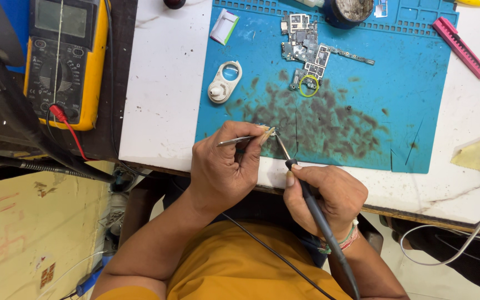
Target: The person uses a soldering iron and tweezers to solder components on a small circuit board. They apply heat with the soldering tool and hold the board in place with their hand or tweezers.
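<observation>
Soldering looked mid-way: the left hand (pixel 223 166) pinched tweezers (pixel 239 140) on a tiny part (pixel 269 131) at the blue mat (pixel 362 83)'s six o'clock edge, while the right hand (pixel 323 197) gripped the soldering iron (pixel 306 194), tip touching it.

shirt – mustard-orange | arms bare | R wrist (pixel 344 238) – beaded/thread bands, pink-green

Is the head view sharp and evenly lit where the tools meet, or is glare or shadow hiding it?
Head view: light is even and soft, no strong glare on the blue mat; the tweezers in the left hand and the soldering iron in the right hand look sharp; the part at their tips is too small to make out.
</observation>
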